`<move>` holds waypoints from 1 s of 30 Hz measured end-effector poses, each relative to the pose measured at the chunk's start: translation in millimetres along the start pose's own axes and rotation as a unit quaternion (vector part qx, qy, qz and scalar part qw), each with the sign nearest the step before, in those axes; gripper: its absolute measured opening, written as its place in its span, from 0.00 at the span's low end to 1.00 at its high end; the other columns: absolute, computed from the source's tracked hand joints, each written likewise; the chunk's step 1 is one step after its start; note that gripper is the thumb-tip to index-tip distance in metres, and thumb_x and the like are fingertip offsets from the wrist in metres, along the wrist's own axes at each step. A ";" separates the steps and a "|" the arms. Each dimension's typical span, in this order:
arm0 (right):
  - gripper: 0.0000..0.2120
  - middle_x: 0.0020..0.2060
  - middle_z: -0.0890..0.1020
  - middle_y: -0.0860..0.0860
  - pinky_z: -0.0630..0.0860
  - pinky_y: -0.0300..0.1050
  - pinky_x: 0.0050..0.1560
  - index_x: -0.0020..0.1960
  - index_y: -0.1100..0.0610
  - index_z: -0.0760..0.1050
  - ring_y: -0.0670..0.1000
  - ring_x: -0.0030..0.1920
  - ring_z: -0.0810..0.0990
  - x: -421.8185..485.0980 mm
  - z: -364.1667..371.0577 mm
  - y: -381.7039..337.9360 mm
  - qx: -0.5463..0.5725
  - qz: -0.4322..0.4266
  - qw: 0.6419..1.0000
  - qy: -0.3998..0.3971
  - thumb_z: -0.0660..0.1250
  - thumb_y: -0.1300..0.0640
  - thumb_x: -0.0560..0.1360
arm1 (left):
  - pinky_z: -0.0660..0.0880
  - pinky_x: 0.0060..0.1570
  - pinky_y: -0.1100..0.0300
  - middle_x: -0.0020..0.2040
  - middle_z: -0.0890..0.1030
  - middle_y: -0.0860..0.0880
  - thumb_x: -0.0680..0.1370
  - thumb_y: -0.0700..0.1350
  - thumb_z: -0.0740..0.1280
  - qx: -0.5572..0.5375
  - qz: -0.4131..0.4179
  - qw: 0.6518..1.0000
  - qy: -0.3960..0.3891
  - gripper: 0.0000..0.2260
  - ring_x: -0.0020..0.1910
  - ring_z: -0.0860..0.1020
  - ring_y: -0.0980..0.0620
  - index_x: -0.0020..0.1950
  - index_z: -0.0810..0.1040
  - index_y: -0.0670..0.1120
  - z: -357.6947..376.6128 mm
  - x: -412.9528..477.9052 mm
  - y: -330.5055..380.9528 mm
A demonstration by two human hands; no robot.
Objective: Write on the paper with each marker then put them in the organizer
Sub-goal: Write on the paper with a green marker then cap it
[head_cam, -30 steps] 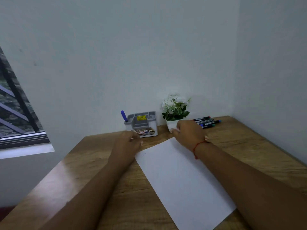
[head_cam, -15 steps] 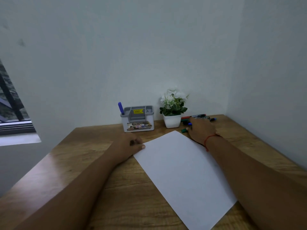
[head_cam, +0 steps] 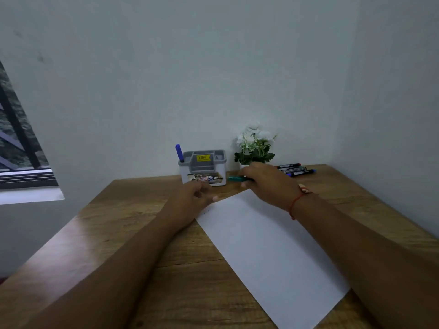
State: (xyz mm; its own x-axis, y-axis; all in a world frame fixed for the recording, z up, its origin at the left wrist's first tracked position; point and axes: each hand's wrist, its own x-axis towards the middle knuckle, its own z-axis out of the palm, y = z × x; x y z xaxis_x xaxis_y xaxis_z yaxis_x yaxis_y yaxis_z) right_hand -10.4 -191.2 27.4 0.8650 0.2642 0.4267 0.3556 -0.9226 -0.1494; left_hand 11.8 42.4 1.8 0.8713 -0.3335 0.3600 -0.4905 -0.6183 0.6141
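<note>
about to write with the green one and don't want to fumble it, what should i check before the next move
1. Green marker gripped in right hand: ok.
2. Uncapped: cannot tell, the hand hides most of it.
3. Left hand steadying the paper: cannot tell, it sits by the far corner.
4. Paper flat on the table, room to write: ok.
5. Organizer upright, blue marker in its left slot: ok.

green marker [head_cam: 235, 178]: barrel hidden by right hand [head_cam: 268, 184] | paper [head_cam: 273, 245]: near corner cropped | faint mark [head_cam: 206, 212]: perhaps ink
</note>
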 end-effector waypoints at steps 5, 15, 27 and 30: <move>0.13 0.50 0.81 0.54 0.75 0.51 0.49 0.61 0.56 0.79 0.54 0.50 0.78 -2.4 3.7 -26.7 0.011 -0.050 0.999 -0.013 0.61 0.53 0.82 | 0.75 0.42 0.66 0.44 0.83 0.54 0.79 0.54 0.64 -0.119 0.026 0.992 0.025 0.08 0.43 0.79 0.60 0.49 0.80 0.54 -1.7 -7.6 12.8; 0.15 0.51 0.85 0.50 0.75 0.47 0.39 0.66 0.47 0.77 0.53 0.49 0.82 -7.2 7.3 -50.2 0.039 -0.027 0.998 0.034 0.59 0.47 0.83 | 0.79 0.39 0.66 0.40 0.85 0.49 0.80 0.46 0.65 -0.231 -0.007 0.972 0.039 0.08 0.38 0.83 0.58 0.51 0.78 0.42 -8.6 -4.5 19.0; 0.10 0.48 0.84 0.53 0.76 0.41 0.39 0.60 0.52 0.72 0.47 0.40 0.81 -9.7 16.6 -47.7 0.340 0.141 0.930 0.001 0.54 0.61 0.84 | 0.81 0.52 0.46 0.56 0.74 0.37 0.82 0.37 0.55 -0.527 -0.182 0.820 0.131 0.08 0.52 0.83 0.41 0.60 0.69 0.42 -26.4 7.9 0.9; 0.09 0.50 0.84 0.56 0.82 0.46 0.44 0.56 0.56 0.75 0.52 0.46 0.85 -7.2 15.9 -58.2 0.542 0.264 0.797 -0.036 0.56 0.62 0.84 | 0.81 0.44 0.49 0.47 0.74 0.38 0.81 0.38 0.54 -0.405 -0.195 0.885 0.121 0.08 0.43 0.78 0.45 0.54 0.72 0.44 -27.2 7.7 -3.9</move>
State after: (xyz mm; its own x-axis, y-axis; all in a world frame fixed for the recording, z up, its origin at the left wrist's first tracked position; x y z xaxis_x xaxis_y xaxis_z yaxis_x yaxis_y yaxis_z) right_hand -31.7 -135.0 18.9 0.9996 -0.0294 0.0038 -0.0003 -0.1365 -0.9906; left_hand 20.0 61.6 21.2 0.9958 0.0144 0.0899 -0.0909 0.0932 0.9915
